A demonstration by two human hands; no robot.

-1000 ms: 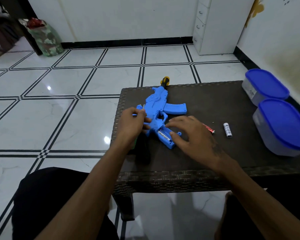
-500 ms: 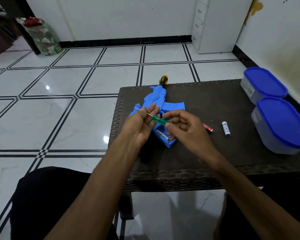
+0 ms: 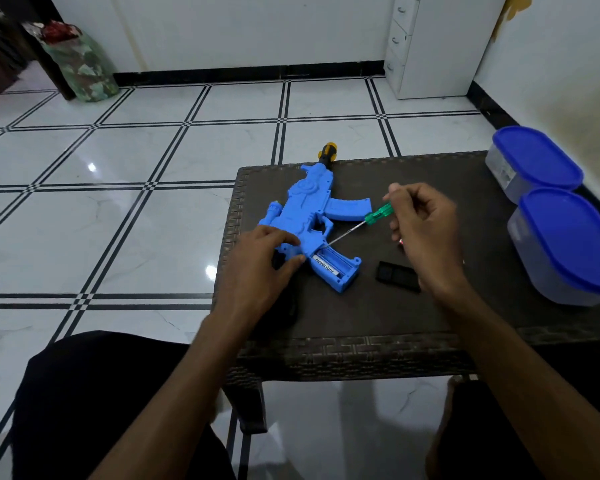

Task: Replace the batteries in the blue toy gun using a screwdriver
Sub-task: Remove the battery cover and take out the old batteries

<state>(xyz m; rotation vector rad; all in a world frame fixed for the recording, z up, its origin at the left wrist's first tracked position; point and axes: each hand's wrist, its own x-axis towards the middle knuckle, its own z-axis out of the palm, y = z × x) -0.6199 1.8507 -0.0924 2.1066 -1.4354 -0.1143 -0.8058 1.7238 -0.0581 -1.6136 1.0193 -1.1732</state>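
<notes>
The blue toy gun [image 3: 309, 223] lies flat on the dark woven table [image 3: 361, 341], near its left edge, with its orange-tipped muzzle [image 3: 327, 152] reaching past the far edge. Its battery compartment [image 3: 331, 265] in the grip is uncovered, and a battery [image 3: 326, 266] with a white label sits inside. The left hand [image 3: 257, 271] rests on the rear of the gun, fingers bent over the body and thumb against its near side. The right hand [image 3: 423, 230] pinches the green handle of a screwdriver [image 3: 361, 225], whose thin shaft slants down to the top end of the compartment. A black rectangular piece [image 3: 397, 276], possibly the compartment cover, lies on the table just right of the grip. Two containers with blue lids [image 3: 565, 216] stand touching at the table's right side
</notes>
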